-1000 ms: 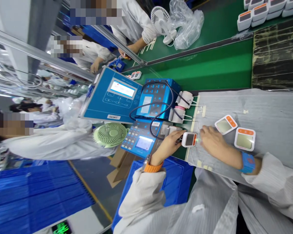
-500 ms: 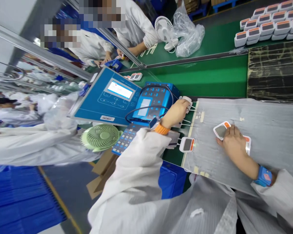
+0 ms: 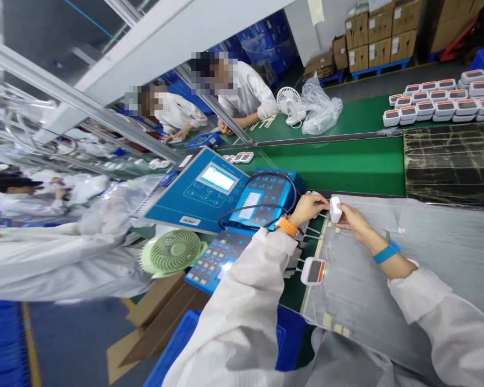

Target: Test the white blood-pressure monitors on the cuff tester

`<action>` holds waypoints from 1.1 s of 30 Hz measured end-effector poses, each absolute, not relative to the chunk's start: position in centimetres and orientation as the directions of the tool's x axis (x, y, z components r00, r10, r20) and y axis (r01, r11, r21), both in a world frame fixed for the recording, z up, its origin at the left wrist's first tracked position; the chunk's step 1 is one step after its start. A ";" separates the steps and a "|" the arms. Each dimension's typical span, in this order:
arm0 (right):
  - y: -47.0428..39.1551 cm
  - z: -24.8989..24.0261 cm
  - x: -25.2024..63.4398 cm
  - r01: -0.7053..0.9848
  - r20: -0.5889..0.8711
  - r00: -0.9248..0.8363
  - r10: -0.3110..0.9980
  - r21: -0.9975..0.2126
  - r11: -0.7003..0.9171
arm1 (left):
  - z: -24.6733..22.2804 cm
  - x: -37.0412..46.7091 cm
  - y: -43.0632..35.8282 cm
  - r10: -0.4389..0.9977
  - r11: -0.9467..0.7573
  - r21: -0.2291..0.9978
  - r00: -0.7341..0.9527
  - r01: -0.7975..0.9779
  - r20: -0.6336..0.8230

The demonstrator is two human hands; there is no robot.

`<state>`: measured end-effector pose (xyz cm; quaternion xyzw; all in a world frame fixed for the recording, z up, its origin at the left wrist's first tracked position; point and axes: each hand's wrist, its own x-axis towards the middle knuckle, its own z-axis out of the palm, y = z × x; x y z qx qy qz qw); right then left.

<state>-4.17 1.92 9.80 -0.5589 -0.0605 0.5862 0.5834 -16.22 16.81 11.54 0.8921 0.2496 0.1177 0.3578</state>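
Observation:
My right hand (image 3: 354,220) grips a small white handheld device (image 3: 335,209), turned on edge at the mat's upper left corner. Against that device's left side, my left hand (image 3: 311,208) has its fingertips pinched together; what they hold is too small to make out. Short white cables (image 3: 312,235) stick out from beneath my left wrist toward the mat. A second white device with a dark screen and orange strip (image 3: 313,271) lies at the mat's left edge, joined to cables, a small light glowing beside it.
Left of my hands stand a blue tester with a lit screen (image 3: 193,188), a blue keypad box (image 3: 262,196) and a green fan (image 3: 172,252). A grey mat (image 3: 427,258) covers the bench. Stacked white devices (image 3: 443,105) and co-workers (image 3: 246,91) are across the green line.
My right hand has moved left from the middle of the mat and lifted a device. My left hand has come to meet it. The two devices at mid-mat no longer lie there. The view has shifted.

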 end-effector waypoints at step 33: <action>1.2 8.4 -2.9 -0.613 -0.513 0.143 0.847 -0.717 -0.331 | 11.9 -15.9 17.1 0.535 -0.541 0.759 0.844 0.363 -0.023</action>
